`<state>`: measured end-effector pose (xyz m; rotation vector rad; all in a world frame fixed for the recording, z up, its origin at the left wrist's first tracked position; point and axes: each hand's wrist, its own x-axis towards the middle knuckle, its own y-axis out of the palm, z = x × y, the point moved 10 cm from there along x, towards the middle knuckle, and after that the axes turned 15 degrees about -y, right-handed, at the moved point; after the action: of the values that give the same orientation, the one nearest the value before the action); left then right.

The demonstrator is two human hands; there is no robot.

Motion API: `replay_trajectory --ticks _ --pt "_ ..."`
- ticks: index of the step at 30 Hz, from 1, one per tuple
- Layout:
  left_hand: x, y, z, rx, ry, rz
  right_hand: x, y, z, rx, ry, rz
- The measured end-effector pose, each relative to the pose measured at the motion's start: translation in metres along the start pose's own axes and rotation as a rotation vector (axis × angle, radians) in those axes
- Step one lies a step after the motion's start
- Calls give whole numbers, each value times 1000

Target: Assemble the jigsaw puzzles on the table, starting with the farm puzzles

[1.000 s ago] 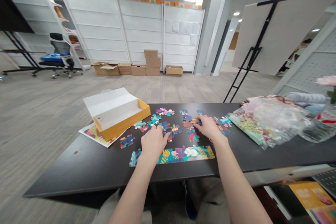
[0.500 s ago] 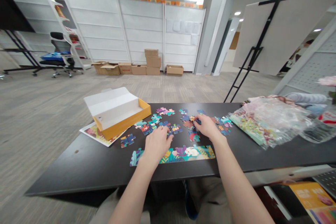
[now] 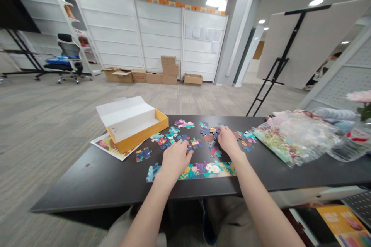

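My left hand (image 3: 176, 159) rests over several loose puzzle pieces left of the middle, fingers bent downward and thumb apart. Its fingertips lie by a dark-blue piece (image 3: 183, 137), and a piece with small bright figures (image 3: 196, 143) is just right of them. My right hand (image 3: 228, 142) reaches to the far side of the pile, with its fingertips at a blue piece (image 3: 221, 125) that it partly covers. Brown piece (image 3: 209, 139) and red-and-teal piece (image 3: 215, 151) lie left of that hand. Nearer me is a joined puzzle strip (image 3: 199, 170) with a white rabbit, partly behind my left forearm.
An open yellow box (image 3: 142, 136) stands at the left on a printed picture sheet (image 3: 102, 144). Clear plastic bags (image 3: 304, 133) with a picture inside lie at the right of the black table (image 3: 87, 189). An orange package (image 3: 339, 220) sits below the table's right front edge.
My right hand has shifted from the yellow-and-brown pieces slightly right and away from me, to the blue piece. My left hand stays over its pieces. The camera view has shifted slightly.
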<state>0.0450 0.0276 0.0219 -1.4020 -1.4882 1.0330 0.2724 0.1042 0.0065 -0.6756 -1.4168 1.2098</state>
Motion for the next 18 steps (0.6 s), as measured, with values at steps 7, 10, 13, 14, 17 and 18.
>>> replay_trajectory --ticks 7,10,13,14,17,18 --pt "0 -5 12 -12 -3 -26 0 14 6 -115 -87 146" --pt "-1 -6 12 -3 6 -31 -1 15 3 -125 -92 150" --pt "-2 -6 11 1 20 -23 -3 5 -5 -112 -52 82" --pt "-2 -6 10 3 24 -20 -4 1 -8 -106 -28 55" --pt "-2 -4 8 12 36 -15 -5 -5 -7 -83 -3 31" --pt "-2 -4 7 15 39 -15 -5 -4 -3 -74 -20 47"
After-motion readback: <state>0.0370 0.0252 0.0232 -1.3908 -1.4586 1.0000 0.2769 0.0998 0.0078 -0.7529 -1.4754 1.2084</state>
